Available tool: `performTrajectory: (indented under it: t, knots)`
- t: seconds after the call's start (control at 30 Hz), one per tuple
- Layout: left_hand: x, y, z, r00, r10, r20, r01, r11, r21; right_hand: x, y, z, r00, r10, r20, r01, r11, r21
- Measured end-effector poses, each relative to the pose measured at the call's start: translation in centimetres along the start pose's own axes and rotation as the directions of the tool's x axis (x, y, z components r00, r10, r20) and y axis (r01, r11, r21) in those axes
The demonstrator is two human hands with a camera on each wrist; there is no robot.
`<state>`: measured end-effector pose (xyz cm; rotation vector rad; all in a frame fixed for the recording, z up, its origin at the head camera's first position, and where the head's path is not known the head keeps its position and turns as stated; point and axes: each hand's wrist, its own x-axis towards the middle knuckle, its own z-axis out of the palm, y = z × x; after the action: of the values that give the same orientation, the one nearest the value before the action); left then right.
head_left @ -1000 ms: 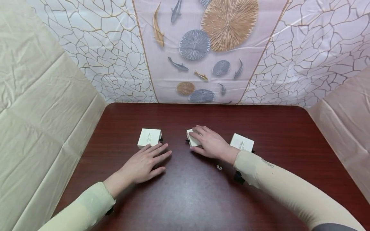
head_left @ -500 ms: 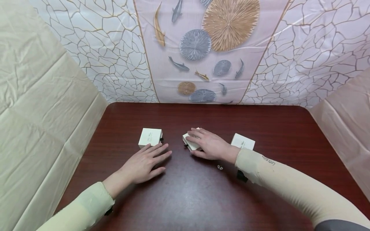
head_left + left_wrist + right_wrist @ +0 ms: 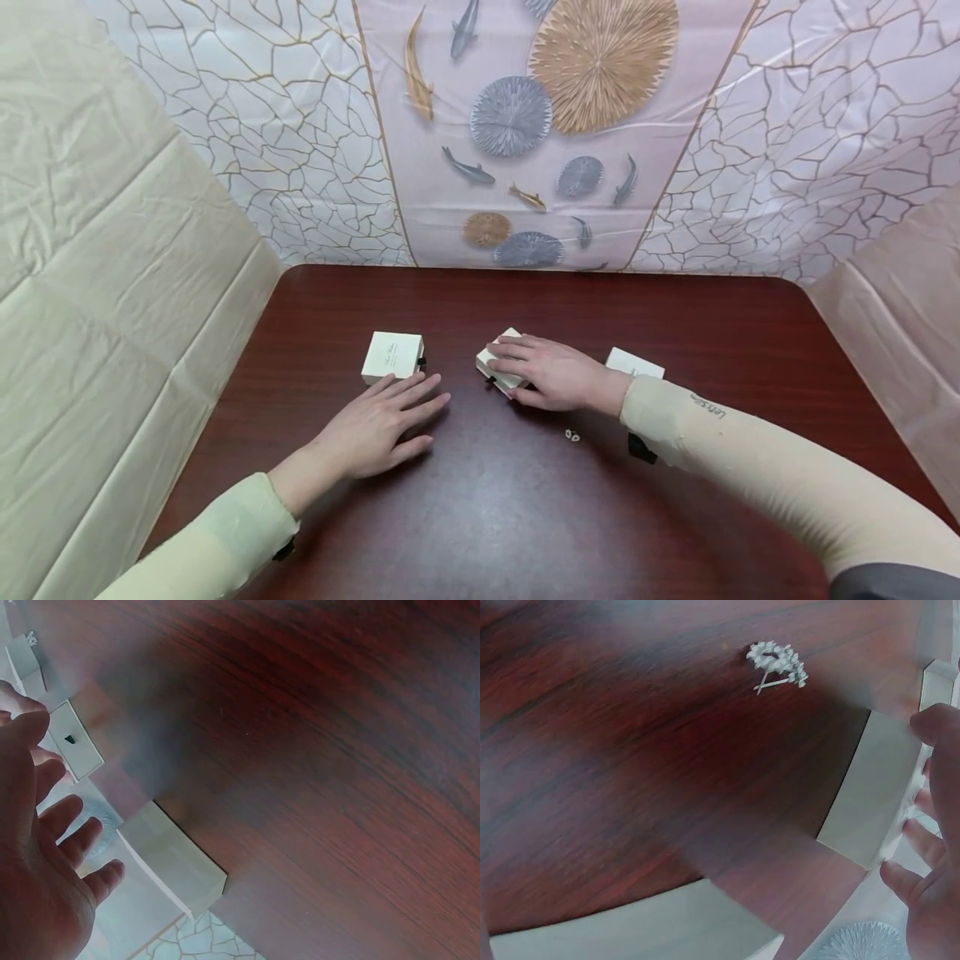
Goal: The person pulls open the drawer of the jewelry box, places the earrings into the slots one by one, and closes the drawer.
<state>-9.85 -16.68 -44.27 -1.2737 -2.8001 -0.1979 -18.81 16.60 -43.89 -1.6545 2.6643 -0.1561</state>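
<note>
My right hand (image 3: 558,373) rests on the middle white box (image 3: 501,357), a small drawer-style gift box with a black pull tab. Its fingers lie fairly straight across the lid, with the thumb at the near edge. The box sits askew on the table. To the left, my left hand (image 3: 378,425) lies with fingers spread, fingertips close to the near edge of another white box (image 3: 392,354) with lettering on its lid. Between the hands and the table's front lies a pair of white flower-shaped stud earrings (image 3: 776,664), their posts showing in the right wrist view.
A third white box (image 3: 633,363) stands at the right, partly hidden behind my right forearm. The dark red wooden table (image 3: 480,517) ends at a patterned cloth backdrop (image 3: 300,142), with beige cloth (image 3: 112,292) along the left side.
Under my right hand the middle box has turned and slid slightly, its tab now pointing more toward the near side. My left hand stays nearly still.
</note>
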Motion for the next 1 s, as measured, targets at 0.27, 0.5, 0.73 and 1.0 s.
performTrajectory:
  t: [0.27, 0.5, 0.73, 1.0]
  knots:
    - [-0.2, 0.0, 0.0, 1.000, -0.006, 0.021, 0.006, 1.000, 0.000, -1.7, 1.3, 0.1, 0.999, -0.046, -0.004, 0.045, 0.997, -0.056]
    - [-0.5, -0.1, 0.2, 1.000, -0.017, 0.023, 0.017, 1.000, -0.010, -2.3, 1.9, 0.2, 0.996, -0.082, -0.042, 0.078, 0.993, -0.086]
    - [-0.2, -0.1, 0.3, 1.000, 0.008, 0.007, -0.008, 1.000, -0.007, -2.1, 0.7, -0.2, 0.993, 0.082, -0.082, -0.081, 0.997, 0.022]
    - [0.3, 0.2, 0.3, 1.000, 0.011, 0.002, -0.011, 1.000, -0.002, -1.1, 0.0, -0.6, 0.977, 0.212, -0.014, -0.212, 0.977, -0.002]
